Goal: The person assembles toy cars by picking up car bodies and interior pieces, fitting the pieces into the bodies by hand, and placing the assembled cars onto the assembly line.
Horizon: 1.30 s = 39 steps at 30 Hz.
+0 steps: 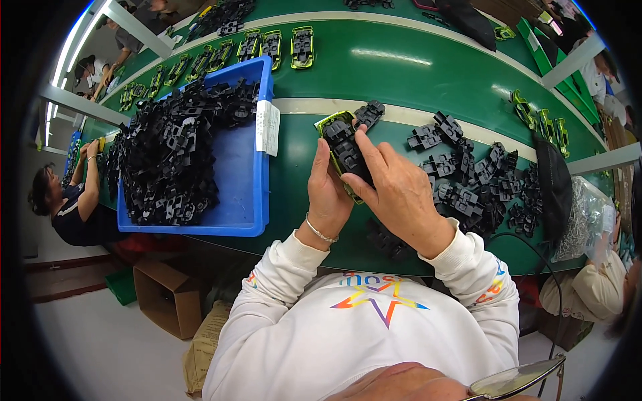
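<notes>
In front of my chest, my left hand [328, 199] cradles a toy car body, a bright green shell [332, 121] turned underside up. A black plastic chassis part [346, 152] lies in the shell. My right hand [403, 190] has its thumb and fingers closed on the black part from the right, fingertips touching its upper side. Just beyond the held piece, a loose black chassis part [370, 113] rests on the green table. More loose black parts [461, 198] lie in a spread heap to the right of my right hand.
At my left a blue bin [241, 224] holds a big pile of black parts [170, 160]. Green-and-black car bodies [302, 48] stand in a row on the green conveyor belt [374, 63], others [545, 123] at right. A black cable [535, 247] crosses the table's right edge. Co-workers sit either side.
</notes>
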Each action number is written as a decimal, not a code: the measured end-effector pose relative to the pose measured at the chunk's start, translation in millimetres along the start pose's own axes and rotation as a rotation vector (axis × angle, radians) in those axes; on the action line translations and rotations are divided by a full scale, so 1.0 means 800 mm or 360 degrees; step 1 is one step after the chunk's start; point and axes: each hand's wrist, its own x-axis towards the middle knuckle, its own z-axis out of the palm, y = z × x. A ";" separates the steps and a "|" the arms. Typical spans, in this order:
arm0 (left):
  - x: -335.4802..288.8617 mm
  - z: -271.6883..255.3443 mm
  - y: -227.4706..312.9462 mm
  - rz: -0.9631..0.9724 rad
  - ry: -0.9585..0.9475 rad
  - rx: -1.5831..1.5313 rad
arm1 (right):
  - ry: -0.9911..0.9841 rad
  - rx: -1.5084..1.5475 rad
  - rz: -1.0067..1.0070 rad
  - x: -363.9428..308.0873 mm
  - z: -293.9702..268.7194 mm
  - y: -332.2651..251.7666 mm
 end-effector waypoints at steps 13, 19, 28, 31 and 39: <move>-0.005 0.002 0.002 0.0013 -0.0019 0.0053 | -0.0221 0.0012 0.0001 0.002 -0.022 -0.004; -0.005 0.010 0.000 0.0072 0.0023 0.0040 | -0.0132 -0.0164 -0.0132 0.000 -0.017 -0.003; -0.006 0.003 -0.001 -0.0031 -0.0064 0.0092 | -0.0213 -0.0135 -0.0046 -0.003 -0.023 0.000; -0.007 0.003 -0.003 -0.0045 -0.0069 0.0194 | -0.0277 -0.0312 -0.0127 -0.002 -0.028 0.001; -0.007 0.009 -0.010 0.0165 -0.0057 0.0421 | -0.0451 -0.0845 -0.0353 -0.001 -0.030 -0.008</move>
